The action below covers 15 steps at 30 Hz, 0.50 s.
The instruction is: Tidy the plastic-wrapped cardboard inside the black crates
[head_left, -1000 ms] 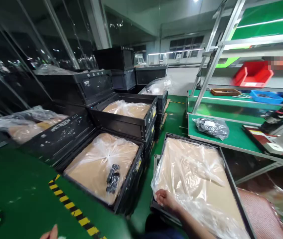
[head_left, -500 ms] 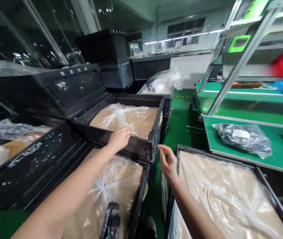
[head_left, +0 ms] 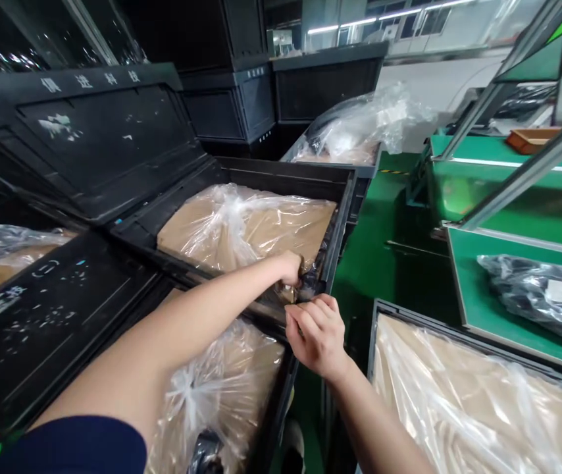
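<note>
My left hand (head_left: 291, 266) reaches into the near right corner of an open black crate (head_left: 345, 191). Its fingers are closed around the clear plastic bag (head_left: 231, 220) that wraps a brown cardboard sheet there. My right hand (head_left: 316, 332) is curled just below it, against the crate's near rim at the same corner. Whether it grips anything is hidden. Under my left forearm is a lower black crate holding another bagged cardboard sheet (head_left: 226, 382) with a knotted top.
The upper crate's lid (head_left: 98, 131) stands open to the left. A third crate with bagged cardboard (head_left: 459, 395) sits at the lower right. A green workbench (head_left: 463, 263) carries a dark bag of parts (head_left: 542, 296). More black crates are stacked behind, on a green floor.
Both hands rose from low in the frame to the upper crate. The left hand slid from its near rim to the right corner and closed there. The view moved closer.
</note>
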Tool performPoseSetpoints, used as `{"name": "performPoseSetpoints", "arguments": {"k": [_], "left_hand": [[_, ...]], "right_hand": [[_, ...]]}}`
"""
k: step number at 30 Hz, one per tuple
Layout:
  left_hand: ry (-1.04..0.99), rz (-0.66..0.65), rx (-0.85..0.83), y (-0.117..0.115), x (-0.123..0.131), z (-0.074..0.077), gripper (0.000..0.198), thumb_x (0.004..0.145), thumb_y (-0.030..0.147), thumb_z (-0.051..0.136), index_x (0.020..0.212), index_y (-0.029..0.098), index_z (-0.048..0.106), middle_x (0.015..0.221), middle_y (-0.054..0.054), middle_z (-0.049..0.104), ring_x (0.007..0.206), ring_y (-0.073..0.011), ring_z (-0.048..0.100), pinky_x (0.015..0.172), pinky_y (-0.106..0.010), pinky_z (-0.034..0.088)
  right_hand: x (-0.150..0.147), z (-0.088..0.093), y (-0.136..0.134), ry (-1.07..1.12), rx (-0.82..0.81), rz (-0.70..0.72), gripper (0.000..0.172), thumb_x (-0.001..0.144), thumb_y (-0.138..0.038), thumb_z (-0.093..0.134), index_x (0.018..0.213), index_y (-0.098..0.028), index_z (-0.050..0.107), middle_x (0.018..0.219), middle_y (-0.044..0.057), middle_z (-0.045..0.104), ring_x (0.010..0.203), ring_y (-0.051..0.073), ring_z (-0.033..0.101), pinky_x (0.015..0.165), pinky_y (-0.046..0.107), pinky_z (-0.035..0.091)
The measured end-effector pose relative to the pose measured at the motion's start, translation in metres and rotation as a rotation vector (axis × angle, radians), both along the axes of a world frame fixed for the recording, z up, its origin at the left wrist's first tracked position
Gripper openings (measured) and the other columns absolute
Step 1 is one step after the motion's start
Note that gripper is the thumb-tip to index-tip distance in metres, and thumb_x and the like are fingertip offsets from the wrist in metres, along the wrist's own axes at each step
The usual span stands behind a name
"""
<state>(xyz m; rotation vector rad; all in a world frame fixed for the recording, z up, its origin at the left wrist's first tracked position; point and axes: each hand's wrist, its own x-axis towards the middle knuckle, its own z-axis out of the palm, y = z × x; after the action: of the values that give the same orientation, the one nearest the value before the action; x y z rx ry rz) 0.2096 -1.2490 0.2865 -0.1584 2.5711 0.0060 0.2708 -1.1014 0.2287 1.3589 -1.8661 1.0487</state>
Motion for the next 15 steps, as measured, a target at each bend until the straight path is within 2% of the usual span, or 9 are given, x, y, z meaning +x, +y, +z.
{"name": "performPoseSetpoints", "arguments": {"k": [2,6,10,12,15], "left_hand": [[0.04,0.0,0.035,-0.011,0.006,-0.003,0.05,0.069,0.039,0.067,0.114,0.018,0.063,0.111,-0.016,0.067,0.1,-0.0339,0.064,0.08,-0.039,0.053],[0.17,-0.04,0.176,-0.021,0.011,-0.016,0.041,0.066,0.031,0.065,0.106,0.021,0.063,0.106,-0.013,0.068,0.094,-0.0321,0.066,0.074,-0.037,0.051],[0.131,-0.048,0.235,-0.027,0.003,-0.026,0.03,0.067,0.028,0.063,0.095,0.019,0.069,0.097,-0.011,0.071,0.09,-0.0291,0.066,0.068,-0.033,0.049],[0.119,-0.012,0.291,-0.03,-0.002,-0.029,0.034,0.069,0.042,0.064,0.093,0.018,0.07,0.092,-0.01,0.071,0.085,-0.0277,0.065,0.067,-0.033,0.048],[0.163,0.117,0.33,-0.03,-0.011,-0.032,0.064,0.068,0.073,0.053,0.09,0.016,0.071,0.088,-0.013,0.07,0.081,-0.03,0.065,0.069,-0.038,0.05]], "right_hand": [[0.0,0.0,-0.002,0.003,-0.024,-0.001,0.016,0.08,-0.011,0.061,0.095,-0.016,0.061,0.073,0.0,0.065,0.066,0.013,0.051,0.073,0.034,0.041],[-0.001,-0.001,-0.006,0.021,-0.094,-0.012,0.021,0.078,-0.009,0.062,0.097,-0.016,0.06,0.071,0.0,0.066,0.063,0.012,0.052,0.069,0.033,0.043],[-0.001,-0.004,-0.01,0.03,-0.154,-0.012,0.028,0.074,-0.006,0.063,0.1,-0.015,0.062,0.072,0.001,0.067,0.064,0.012,0.053,0.067,0.033,0.045],[-0.001,-0.005,-0.011,0.033,-0.174,-0.022,0.029,0.072,-0.005,0.063,0.1,-0.014,0.063,0.072,0.002,0.067,0.064,0.013,0.053,0.066,0.033,0.045],[-0.001,-0.006,-0.013,0.033,-0.182,-0.042,0.029,0.071,-0.004,0.064,0.098,-0.014,0.063,0.072,0.002,0.067,0.063,0.013,0.054,0.065,0.033,0.046]]}}
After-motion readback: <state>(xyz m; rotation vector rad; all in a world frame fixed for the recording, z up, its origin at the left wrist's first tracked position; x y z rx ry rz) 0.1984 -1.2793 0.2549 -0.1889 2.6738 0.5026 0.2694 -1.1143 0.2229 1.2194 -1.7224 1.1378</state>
